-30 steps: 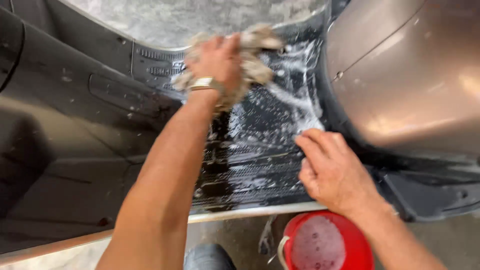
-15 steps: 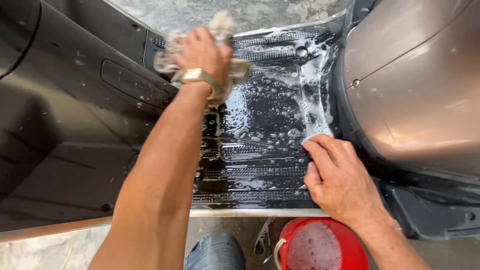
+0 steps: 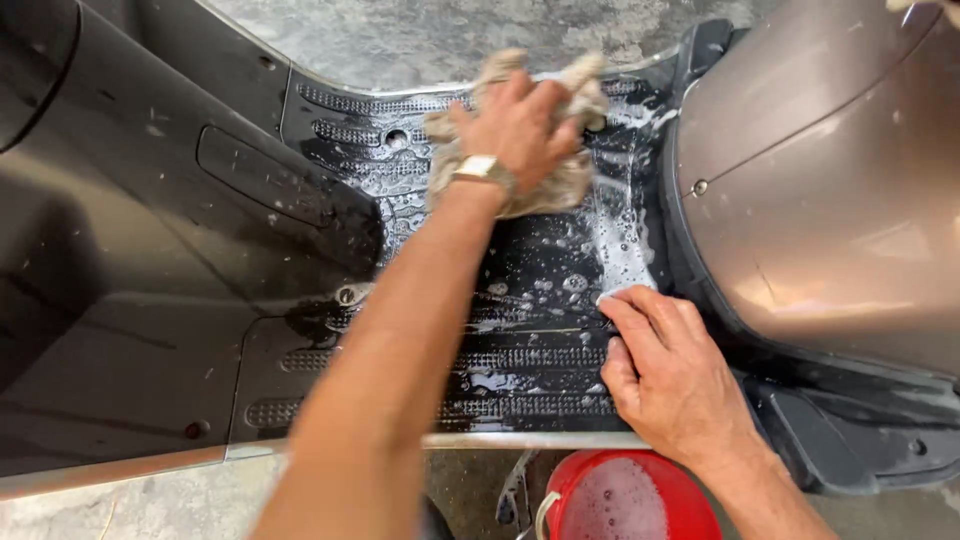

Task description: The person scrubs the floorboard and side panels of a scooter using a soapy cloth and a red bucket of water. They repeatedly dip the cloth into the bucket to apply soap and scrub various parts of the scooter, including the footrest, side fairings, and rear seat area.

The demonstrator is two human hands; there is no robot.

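My left hand [image 3: 520, 125], with a watch on its wrist, presses a wet beige rag [image 3: 556, 192] onto the far end of a scooter's black ribbed footboard [image 3: 540, 275]. The board is covered with soap suds and water. My right hand [image 3: 665, 375] lies flat on the near right part of the footboard, fingers together and holding nothing. Its fingertips touch a streak of foam.
A glossy grey-brown body panel [image 3: 830, 200] rises to the right of the footboard. The black front panel [image 3: 130, 270] fills the left. Below the board's near edge stands a red bucket [image 3: 630, 500] of soapy water. Wet concrete ground [image 3: 450, 35] lies beyond.
My left hand has slid the rag to the right along the far end of the footboard. My right hand has stayed pressed on the near right part.
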